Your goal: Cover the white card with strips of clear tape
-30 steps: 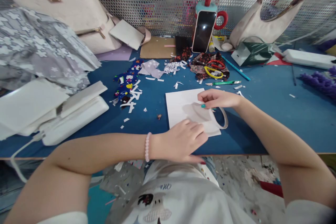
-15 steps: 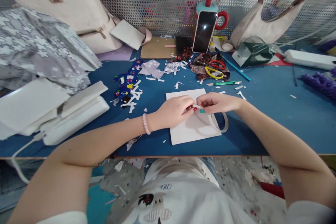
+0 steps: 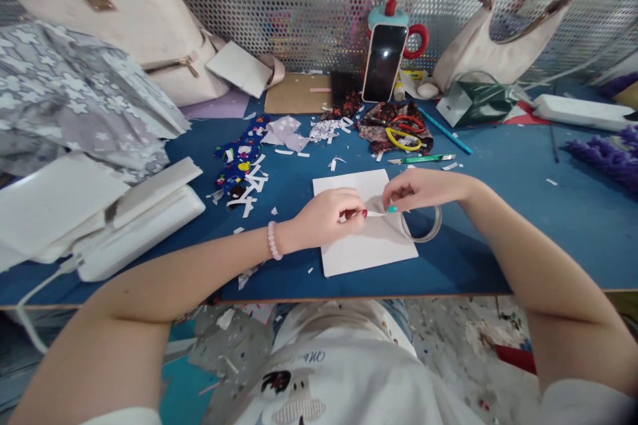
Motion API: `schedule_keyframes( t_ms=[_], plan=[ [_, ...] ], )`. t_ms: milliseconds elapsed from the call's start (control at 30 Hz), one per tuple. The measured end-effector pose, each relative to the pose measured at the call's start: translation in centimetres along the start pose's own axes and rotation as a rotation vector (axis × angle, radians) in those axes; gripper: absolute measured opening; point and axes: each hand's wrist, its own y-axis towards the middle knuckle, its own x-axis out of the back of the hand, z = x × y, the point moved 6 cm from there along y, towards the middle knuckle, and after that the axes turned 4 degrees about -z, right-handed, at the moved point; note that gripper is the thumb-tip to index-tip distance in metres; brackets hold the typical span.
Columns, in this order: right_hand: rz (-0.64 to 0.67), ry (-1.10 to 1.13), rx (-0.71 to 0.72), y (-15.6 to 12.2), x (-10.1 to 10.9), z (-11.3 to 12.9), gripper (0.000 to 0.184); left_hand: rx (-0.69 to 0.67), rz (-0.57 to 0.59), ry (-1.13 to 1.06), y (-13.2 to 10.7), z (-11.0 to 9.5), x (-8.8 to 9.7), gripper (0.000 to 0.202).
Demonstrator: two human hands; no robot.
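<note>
Above a white rectangular board (image 3: 366, 255) lying on the table, my two hands face each other. My left hand (image 3: 333, 216), with a bead bracelet at the wrist, pinches the end of a narrow white strip. The strip runs from a roll of tape (image 3: 434, 229), seen as a thin pale ring by the board's right edge. On the right, my right hand (image 3: 416, 189) pinches the strip between thumb and fingers, close to the roll. A short length of strip stretches between both hands. The inner fingers of both hands are partly hidden.
A green craft knife (image 3: 428, 159), yellow-and-red-handled scissors (image 3: 403, 139) and a blue pencil (image 3: 447, 131) lie behind the board. Paper scraps (image 3: 255, 182) and patterned fabric (image 3: 239, 163) are to the left. A phone (image 3: 384, 63) leans on a cup. White boxes (image 3: 144, 232) sit farther left.
My hands have moved apart, so more of the strip shows between them. The right hand and the tape roll have shifted slightly right. The camera view has shifted a little.
</note>
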Motion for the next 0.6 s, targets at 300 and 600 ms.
schedule_keyframes(
  t_ms=[300, 600],
  plan=[
    [0.066, -0.051, -0.217, -2.0, 2.4, -4.4, 0.035, -0.001, 0.031, -0.025, -1.2, -0.2, 0.8, 0.022],
    [0.003, -0.234, -0.193, -3.3, 3.5, -4.1, 0.027, 0.055, 0.056, -0.019, -3.1, 0.5, 1.7, 0.024]
  ],
)
